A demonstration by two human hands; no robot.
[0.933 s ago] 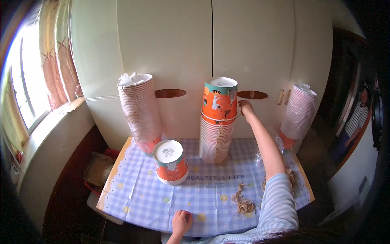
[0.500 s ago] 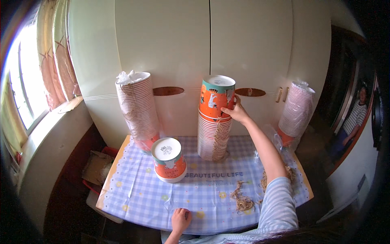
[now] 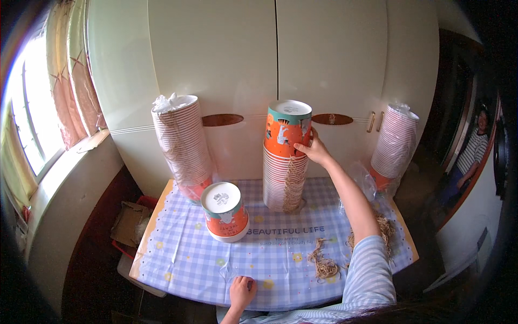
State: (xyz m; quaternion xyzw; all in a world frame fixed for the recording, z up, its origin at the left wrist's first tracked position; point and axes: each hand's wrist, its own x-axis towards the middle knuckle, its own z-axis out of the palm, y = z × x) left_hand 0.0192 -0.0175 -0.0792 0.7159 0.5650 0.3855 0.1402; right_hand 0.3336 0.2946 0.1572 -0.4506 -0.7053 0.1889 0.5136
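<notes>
In the head view my right hand grips the right side of an orange paper cup with a green band and a white base facing up. This cup tops an upside-down stack of paper cups, whose rims make close red and white stripes. A tan, netlike strand runs down the stack's right side. Near the table's front edge my left hand rests with its fingers curled in a loose fist. No object shows in it. Left of the stack a shorter pile of upturned orange cups stands apart from both hands.
Plastic-wrapped cup stacks stand at the back left and back right. Tan stringy tangles lie on the blue checked tablecloth. Cream cabinet doors rise behind the table. A person stands at the far right.
My hands stay almost in place, the right one still on the top cup. The whole picture has shifted slightly.
</notes>
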